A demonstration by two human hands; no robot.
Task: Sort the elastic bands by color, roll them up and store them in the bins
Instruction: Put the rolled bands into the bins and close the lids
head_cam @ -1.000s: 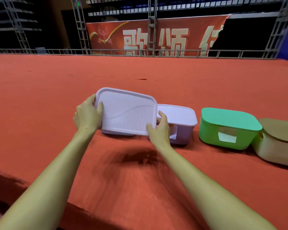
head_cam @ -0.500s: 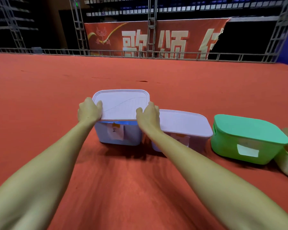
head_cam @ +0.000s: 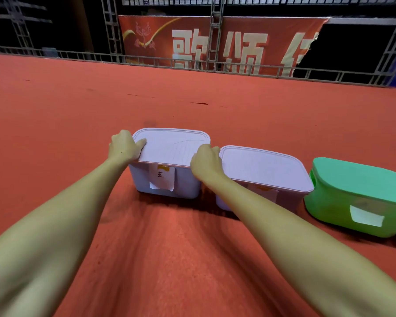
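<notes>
Left hand (head_cam: 124,146) and right hand (head_cam: 205,160), apart, grip opposite ends of a lid (head_cam: 172,146), seating it squarely on its bin (head_cam: 183,185).

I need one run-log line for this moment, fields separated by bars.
step: lid closing | left hand: holds lid | right hand: holds lid | bin: leftmost, labelled | bands: not visible

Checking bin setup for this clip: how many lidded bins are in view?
3 clearly: a lilac bin under both hands, a second lilac bin beside it, then a green bin. A sliver at the right edge may be another.
</notes>
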